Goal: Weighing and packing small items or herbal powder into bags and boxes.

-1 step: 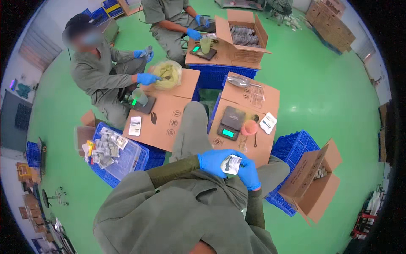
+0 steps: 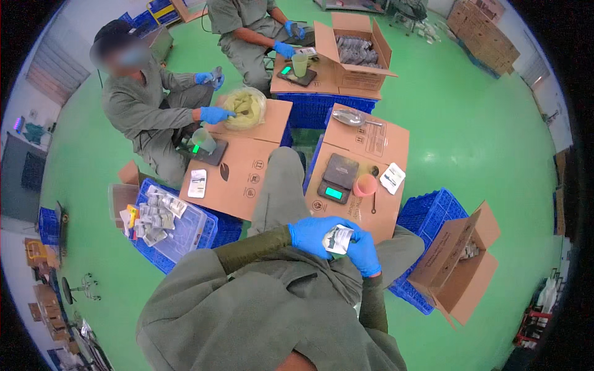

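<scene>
Both hands are blue-gloved and meet over my lap. My left hand (image 2: 312, 236) is closed on a small white pouch (image 2: 336, 239) with a dark printed picture. My right hand (image 2: 362, 255) is closed on the pouch's other side. Just beyond them, a cardboard-topped work surface (image 2: 390, 148) carries a black digital scale (image 2: 338, 173) with a lit green display, a pink cup (image 2: 365, 185), a long dark spoon (image 2: 374, 207), a white pouch (image 2: 392, 179) and a metal scoop (image 2: 348, 117).
Two co-workers (image 2: 148, 105) (image 2: 241, 37) sit ahead with scales, green cups and a yellow bag (image 2: 244, 111). A clear lid (image 2: 198, 235) with several pouches rests on a blue crate at left. An open box (image 2: 458, 290) sits on a blue crate (image 2: 433, 210) at right.
</scene>
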Available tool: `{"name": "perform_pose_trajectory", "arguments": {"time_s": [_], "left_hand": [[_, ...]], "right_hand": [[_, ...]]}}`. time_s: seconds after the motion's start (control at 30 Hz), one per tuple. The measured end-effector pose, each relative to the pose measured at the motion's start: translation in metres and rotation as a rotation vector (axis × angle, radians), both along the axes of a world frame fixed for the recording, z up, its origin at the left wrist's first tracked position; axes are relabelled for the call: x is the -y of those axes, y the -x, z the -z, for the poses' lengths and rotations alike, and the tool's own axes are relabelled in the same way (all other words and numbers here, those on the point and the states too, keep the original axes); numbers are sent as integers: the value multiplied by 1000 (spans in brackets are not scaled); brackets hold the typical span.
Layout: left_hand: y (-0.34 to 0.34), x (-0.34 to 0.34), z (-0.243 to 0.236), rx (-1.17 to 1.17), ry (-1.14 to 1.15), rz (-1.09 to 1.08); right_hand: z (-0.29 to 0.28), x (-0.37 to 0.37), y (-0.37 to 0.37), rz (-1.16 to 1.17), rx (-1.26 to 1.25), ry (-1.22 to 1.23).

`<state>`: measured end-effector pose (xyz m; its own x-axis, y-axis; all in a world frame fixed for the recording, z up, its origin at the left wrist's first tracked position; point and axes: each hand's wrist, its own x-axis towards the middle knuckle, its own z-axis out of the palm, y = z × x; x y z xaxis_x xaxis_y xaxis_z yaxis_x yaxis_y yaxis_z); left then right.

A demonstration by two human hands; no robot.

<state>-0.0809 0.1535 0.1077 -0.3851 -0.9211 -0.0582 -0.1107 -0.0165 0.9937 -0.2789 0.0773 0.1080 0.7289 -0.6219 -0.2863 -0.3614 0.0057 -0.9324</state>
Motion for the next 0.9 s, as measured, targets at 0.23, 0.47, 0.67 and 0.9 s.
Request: {"name": "perform_pose_trajectory", "arguments": {"time_s": [0.23, 0.47, 0.67, 0.9], "left_hand": [[-16, -2, -3, 567, 100, -50], [-20, 16, 0, 527, 190, -166], [-31, 17, 10, 420, 206, -287], [-32, 20, 18, 297, 211, -320]], "right_hand": [[-11, -4, -12, 68, -3, 172], [-22, 10, -39, 27, -104, 779], [-35, 17, -51, -17, -103, 709], [-43, 26, -53, -34, 91, 665]]}}
